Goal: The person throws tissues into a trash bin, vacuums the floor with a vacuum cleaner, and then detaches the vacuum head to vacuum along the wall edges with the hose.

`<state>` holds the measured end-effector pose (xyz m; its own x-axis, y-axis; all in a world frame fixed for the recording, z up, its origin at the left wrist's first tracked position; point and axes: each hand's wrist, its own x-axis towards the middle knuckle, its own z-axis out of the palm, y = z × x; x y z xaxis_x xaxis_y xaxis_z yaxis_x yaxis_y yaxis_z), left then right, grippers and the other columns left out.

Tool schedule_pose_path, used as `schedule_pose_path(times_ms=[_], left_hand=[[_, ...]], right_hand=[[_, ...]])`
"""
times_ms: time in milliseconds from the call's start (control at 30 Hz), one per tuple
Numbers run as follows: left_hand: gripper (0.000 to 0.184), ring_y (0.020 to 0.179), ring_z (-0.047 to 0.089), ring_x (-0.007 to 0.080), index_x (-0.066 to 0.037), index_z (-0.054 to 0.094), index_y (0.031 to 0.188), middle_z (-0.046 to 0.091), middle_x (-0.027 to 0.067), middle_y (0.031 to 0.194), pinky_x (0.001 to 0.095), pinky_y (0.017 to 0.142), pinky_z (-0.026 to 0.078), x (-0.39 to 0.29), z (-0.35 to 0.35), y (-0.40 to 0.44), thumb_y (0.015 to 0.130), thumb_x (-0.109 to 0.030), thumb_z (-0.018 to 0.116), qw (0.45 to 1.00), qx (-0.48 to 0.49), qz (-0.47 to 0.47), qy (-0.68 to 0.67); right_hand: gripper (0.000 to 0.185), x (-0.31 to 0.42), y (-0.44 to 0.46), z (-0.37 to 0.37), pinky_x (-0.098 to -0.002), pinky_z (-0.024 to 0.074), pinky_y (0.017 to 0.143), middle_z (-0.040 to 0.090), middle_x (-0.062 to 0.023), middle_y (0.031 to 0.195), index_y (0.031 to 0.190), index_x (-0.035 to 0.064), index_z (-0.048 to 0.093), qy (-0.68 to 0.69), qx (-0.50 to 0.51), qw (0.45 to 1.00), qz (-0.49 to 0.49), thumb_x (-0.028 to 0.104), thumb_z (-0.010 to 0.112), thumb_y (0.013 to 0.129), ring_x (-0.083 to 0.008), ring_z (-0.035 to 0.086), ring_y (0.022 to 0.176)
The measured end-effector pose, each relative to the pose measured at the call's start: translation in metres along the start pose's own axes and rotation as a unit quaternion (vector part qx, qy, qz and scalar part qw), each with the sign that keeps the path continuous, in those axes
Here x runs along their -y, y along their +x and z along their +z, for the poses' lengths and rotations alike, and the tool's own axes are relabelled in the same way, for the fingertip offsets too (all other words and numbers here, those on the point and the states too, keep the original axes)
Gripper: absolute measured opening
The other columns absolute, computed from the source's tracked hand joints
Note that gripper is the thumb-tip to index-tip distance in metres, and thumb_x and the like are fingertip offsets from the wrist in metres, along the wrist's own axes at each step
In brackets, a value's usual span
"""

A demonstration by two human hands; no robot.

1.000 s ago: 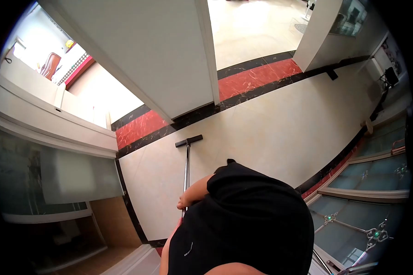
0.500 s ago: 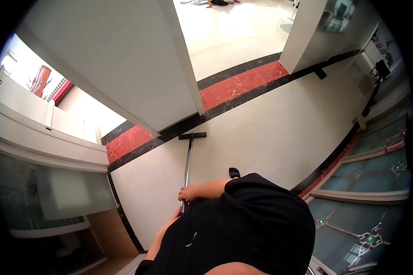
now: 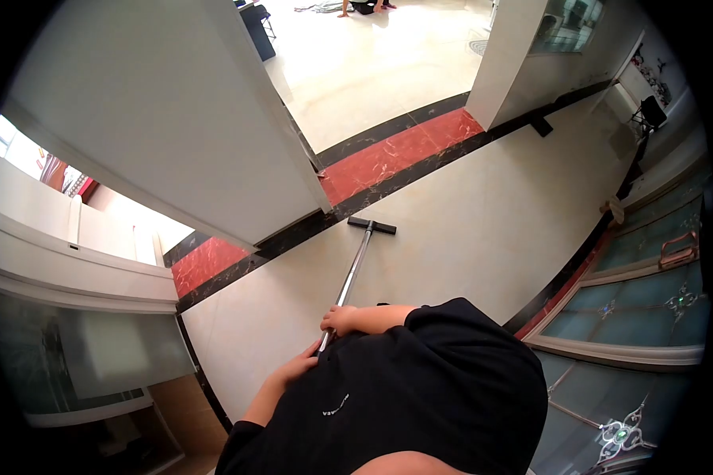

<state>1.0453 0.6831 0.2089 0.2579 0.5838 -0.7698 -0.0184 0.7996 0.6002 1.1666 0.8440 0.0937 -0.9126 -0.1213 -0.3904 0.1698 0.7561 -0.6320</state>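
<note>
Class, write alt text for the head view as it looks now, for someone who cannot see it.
A person's right hand and left hand grip a silver pole, its dark crossbar head on the pale floor near a red-and-black border; the person wears a black shirt.

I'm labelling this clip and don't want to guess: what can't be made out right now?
All in the head view:
- Pole's near end: hidden by the left hand and black shirt.
- Wearer's feet: mostly or wholly behind the shirt.
- Person on far floor: cut off by top edge.
- Shirt lettering: too small, blurred.
</note>
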Motion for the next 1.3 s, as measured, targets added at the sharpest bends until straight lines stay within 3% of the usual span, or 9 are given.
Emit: schedule_pose_path(times_ms=[233,567,667,1033,1300], left_hand=[[0.074,0.123,0.035,0.0178,-0.012,0.012,0.143,0.026,0.0092,0.141,0.0273,0.098,0.032,-0.031,0.013,0.019,0.077,-0.009,0.045,1.000,-0.010,0.012,-0.008],[0.074,0.127,0.029,0.0179,-0.010,0.011,0.143,0.023,0.0090,0.143,0.0268,0.101,0.028,-0.018,0.021,0.061,0.076,-0.007,0.043,0.998,-0.009,0.025,-0.055],[0.074,0.128,0.027,0.0178,-0.009,0.010,0.142,0.023,0.0089,0.143,0.0271,0.102,0.026,-0.009,0.015,0.071,0.077,-0.008,0.043,0.997,0.004,0.071,-0.034],[0.072,0.128,0.027,0.0166,-0.007,0.012,0.142,0.025,0.0088,0.142,0.0275,0.102,0.026,-0.037,0.030,0.049,0.081,-0.017,0.050,0.994,-0.034,0.014,-0.107],[0.073,0.128,0.028,0.0177,-0.006,0.012,0.142,0.023,0.0085,0.143,0.0272,0.102,0.026,-0.019,0.026,0.043,0.076,-0.010,0.045,0.995,-0.048,0.007,-0.091]], right_hand=[[0.044,-0.028,-0.014,-0.018,-0.0373,0.0394,0.091,0.052,-0.0008,0.112,0.111,0.0208,0.054,-0.008,0.008,1.000,-0.004,0.022,0.065,0.069,-0.0262,0.043,0.110],[0.044,-0.062,-0.028,-0.024,-0.0384,0.0401,0.090,0.052,-0.0011,0.113,0.111,0.0222,0.054,-0.017,0.022,0.999,-0.029,0.023,0.065,0.069,-0.0267,0.045,0.109],[0.043,-0.065,-0.029,-0.027,-0.0392,0.0398,0.090,0.052,-0.0017,0.114,0.111,0.0223,0.054,-0.013,0.027,0.999,-0.034,0.025,0.065,0.070,-0.0274,0.045,0.109],[0.044,-0.070,-0.017,-0.028,-0.0411,0.0381,0.092,0.052,-0.0022,0.115,0.111,0.0246,0.053,-0.007,0.048,0.998,-0.036,0.026,0.066,0.068,-0.0287,0.044,0.110],[0.046,-0.065,-0.013,-0.020,-0.0421,0.0370,0.092,0.052,-0.0030,0.114,0.111,0.0246,0.053,0.010,0.047,0.997,-0.055,0.025,0.066,0.068,-0.0304,0.043,0.110]])
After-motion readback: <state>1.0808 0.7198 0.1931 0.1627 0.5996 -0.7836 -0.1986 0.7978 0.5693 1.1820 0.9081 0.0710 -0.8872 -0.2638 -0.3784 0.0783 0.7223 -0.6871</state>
